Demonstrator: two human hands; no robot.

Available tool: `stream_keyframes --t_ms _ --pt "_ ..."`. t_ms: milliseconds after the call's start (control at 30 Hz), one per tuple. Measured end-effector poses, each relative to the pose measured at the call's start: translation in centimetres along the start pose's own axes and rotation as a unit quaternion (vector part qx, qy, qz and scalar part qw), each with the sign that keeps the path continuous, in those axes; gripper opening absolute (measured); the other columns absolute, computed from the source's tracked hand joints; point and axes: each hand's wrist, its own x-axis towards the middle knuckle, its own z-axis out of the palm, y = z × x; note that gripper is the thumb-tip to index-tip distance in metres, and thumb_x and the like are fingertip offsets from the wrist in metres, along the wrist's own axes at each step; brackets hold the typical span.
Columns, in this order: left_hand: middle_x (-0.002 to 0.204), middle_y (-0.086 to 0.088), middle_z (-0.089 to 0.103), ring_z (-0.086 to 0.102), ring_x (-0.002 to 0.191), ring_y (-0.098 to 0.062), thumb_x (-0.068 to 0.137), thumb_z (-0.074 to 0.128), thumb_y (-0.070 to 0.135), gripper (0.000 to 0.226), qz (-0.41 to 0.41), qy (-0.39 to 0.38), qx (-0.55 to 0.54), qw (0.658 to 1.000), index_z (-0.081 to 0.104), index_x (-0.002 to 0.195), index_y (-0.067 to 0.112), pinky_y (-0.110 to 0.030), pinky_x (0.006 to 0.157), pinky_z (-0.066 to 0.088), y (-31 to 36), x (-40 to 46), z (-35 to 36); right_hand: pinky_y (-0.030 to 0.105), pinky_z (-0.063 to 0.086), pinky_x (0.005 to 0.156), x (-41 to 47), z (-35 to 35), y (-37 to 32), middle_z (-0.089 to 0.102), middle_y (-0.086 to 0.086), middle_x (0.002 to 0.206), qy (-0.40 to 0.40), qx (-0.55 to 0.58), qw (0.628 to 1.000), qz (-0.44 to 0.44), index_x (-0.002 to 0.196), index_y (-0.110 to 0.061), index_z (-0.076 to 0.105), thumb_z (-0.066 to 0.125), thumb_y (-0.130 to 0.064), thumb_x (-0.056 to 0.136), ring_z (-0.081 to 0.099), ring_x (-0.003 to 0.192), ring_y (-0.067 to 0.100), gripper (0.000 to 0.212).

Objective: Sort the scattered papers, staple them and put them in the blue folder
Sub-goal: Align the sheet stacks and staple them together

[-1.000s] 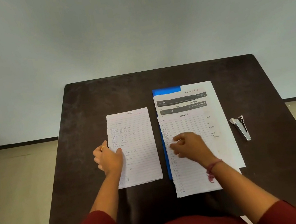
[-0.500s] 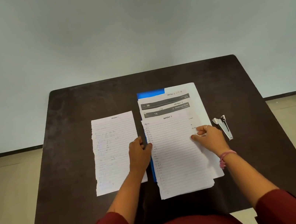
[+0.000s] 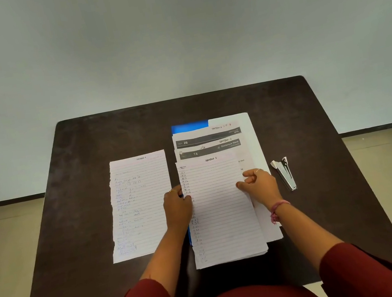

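Hands pinch the lined top sheet (image 3: 221, 208) by its side edges: left hand (image 3: 177, 206), right hand (image 3: 259, 183). It lies on the paper stack over the blue folder (image 3: 189, 126); stapler (image 3: 284, 173) just right, loose sheet (image 3: 141, 205) left; bare table (image 3: 110, 133) beyond.

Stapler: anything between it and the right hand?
Nothing visible. The silver metal stapler lies on bare dark brown table just right of the right hand, which grips the lined sheet's right edge.
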Motion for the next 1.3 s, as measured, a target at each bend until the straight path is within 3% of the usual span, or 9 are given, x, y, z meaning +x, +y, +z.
stream_keyframes --t_ms 100,267,433,533,700,900,1033,1167,1300 --pt "0.077 0.014 0.060 0.050 0.061 -0.001 0.087 0.054 -0.008 0.027 -0.008 0.007 -0.005 1.000 0.065 0.100 0.013 -0.002 0.052 0.039 0.1 -0.1 0.0 0.031 0.052 0.089 0.2 -0.1 0.1 0.062 -0.003 0.067 0.007 0.029 1.000 0.009 0.110 -0.009 0.064 0.075 -0.016 0.081 0.058 0.069 0.009 0.032" --pt "0.074 0.017 0.056 0.049 0.064 -0.003 0.087 0.053 -0.009 0.027 -0.025 0.021 -0.003 0.999 0.066 0.108 0.001 -0.007 0.059 0.034 -0.1 0.0 0.0 0.029 0.051 0.088 0.4 0.0 0.4 0.072 0.007 0.090 0.015 0.050 0.999 0.013 0.105 -0.006 0.068 0.076 -0.013 0.080 0.064 0.083 0.013 0.027" --pt "0.106 -0.002 0.067 0.060 0.093 -0.013 0.087 0.055 -0.008 0.034 -0.043 0.013 -0.013 0.999 0.063 0.117 0.006 -0.018 0.081 0.045 -0.7 0.3 0.0 0.024 0.050 0.081 0.2 0.0 0.5 0.060 -0.007 0.062 0.038 0.030 0.999 -0.015 0.100 -0.010 0.065 0.072 -0.011 0.082 0.057 0.068 0.008 0.019" --pt "0.100 0.002 0.065 0.058 0.091 -0.011 0.087 0.056 -0.008 0.032 -0.047 0.009 -0.021 0.999 0.062 0.116 0.005 -0.010 0.070 0.040 -0.9 0.5 0.0 0.013 0.045 0.068 0.0 -0.1 0.7 0.058 -0.006 0.066 0.045 -0.001 0.998 -0.039 0.098 -0.013 0.064 0.068 -0.009 0.084 0.055 0.063 0.006 0.015" --pt "0.099 0.004 0.065 0.055 0.086 -0.007 0.088 0.055 -0.006 0.032 -0.044 0.003 -0.007 0.999 0.064 0.115 0.007 0.000 0.061 0.033 -1.0 0.6 -0.2 0.028 0.052 0.080 -0.1 -0.1 0.8 0.060 0.001 0.078 0.039 -0.050 0.995 -0.072 0.099 -0.013 0.065 0.067 -0.005 0.082 0.058 0.078 0.017 0.019" --pt "0.104 0.002 0.068 0.052 0.072 0.004 0.090 0.053 -0.002 0.030 -0.028 -0.005 0.009 1.000 0.066 0.115 0.011 0.000 0.057 0.033 -1.2 1.0 -0.3 0.025 0.051 0.080 0.9 -0.7 0.6 0.056 -0.006 0.070 -0.012 -0.070 0.996 -0.059 0.098 -0.012 0.061 0.065 0.002 0.081 0.054 0.071 0.010 0.022" --pt "0.104 0.001 0.068 0.055 0.080 -0.002 0.089 0.057 -0.001 0.028 -0.024 -0.011 0.010 1.000 0.066 0.114 0.009 -0.001 0.057 0.034 -1.2 0.9 -0.5 0.025 0.050 0.081 1.4 -0.8 0.4 0.057 -0.006 0.073 -0.030 -0.082 0.994 -0.063 0.099 -0.011 0.061 0.062 0.005 0.081 0.056 0.076 0.013 0.024" --pt "0.097 0.003 0.067 0.061 0.085 -0.010 0.087 0.059 -0.002 0.027 -0.026 -0.020 0.007 0.999 0.065 0.112 0.008 -0.001 0.057 0.036 -1.3 1.0 -0.7 0.015 0.044 0.073 1.4 -0.7 0.5 0.060 -0.005 0.079 -0.041 -0.099 0.991 -0.078 0.089 -0.014 0.064 0.060 0.005 0.082 0.056 0.075 0.010 0.021" --pt "0.103 -0.005 0.064 0.056 0.066 -0.007 0.083 0.065 -0.003 0.038 0.001 -0.019 0.036 0.999 0.061 0.119 0.008 -0.003 0.055 0.037 -1.3 1.6 -0.7 0.001 0.036 0.058 1.2 -0.8 1.1 0.060 -0.011 0.075 -0.050 -0.116 0.988 -0.094 0.084 -0.012 0.071 0.058 0.000 0.085 0.051 0.064 -0.001 0.018"
